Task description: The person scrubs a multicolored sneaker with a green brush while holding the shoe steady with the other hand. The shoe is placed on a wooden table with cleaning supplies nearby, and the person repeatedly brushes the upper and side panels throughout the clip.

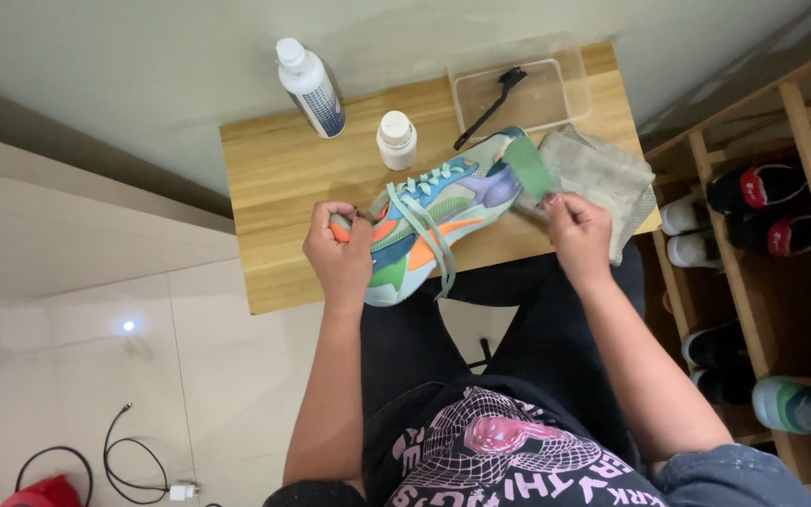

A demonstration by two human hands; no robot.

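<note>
Both forearms extend forward from the seated body, bare to the elbow. Left hand (340, 253): fingers curled shut in a firm grasp, knuckles up. Right hand (578, 233): fingers pinched together at the fingertips, wrist slightly bent inward.

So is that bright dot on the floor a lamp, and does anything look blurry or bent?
Head view: the bright dot is glare reflected off the glossy floor tiles, not a lamp; light is soft and even, with faint shadows under the wooden table; the sneaker and both hands, left hand and right hand, look sharp; the shoe rack leans at the edge, wide-lens distortion.
</note>
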